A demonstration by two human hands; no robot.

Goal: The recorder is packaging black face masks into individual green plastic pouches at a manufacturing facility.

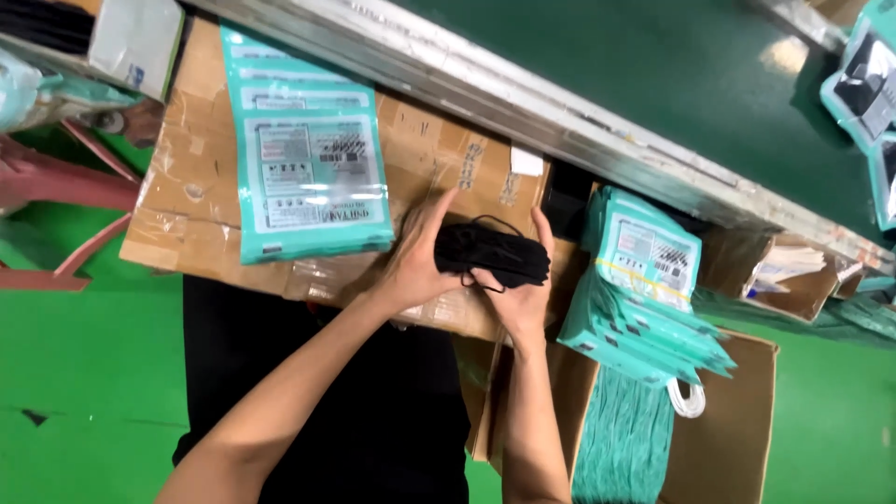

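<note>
Both hands hold a stack of black face masks (490, 252) with thin ear loops, just above a flattened cardboard sheet (187, 201). My left hand (415, 261) grips the stack's left end, fingers curled over its top. My right hand (525, 294) clasps the right end from below, thumb up along the side. A teal printed pouch (308, 177) lies flat on the cardboard, to the left of the masks.
A bundle of teal pouches (644, 280) bound by a yellow band leans at the right, above an open carton of more pouches (625, 439). A metal rail (560, 121) borders a dark green conveyor belt (672, 84). Filled pouches (868, 84) lie at the belt's far right.
</note>
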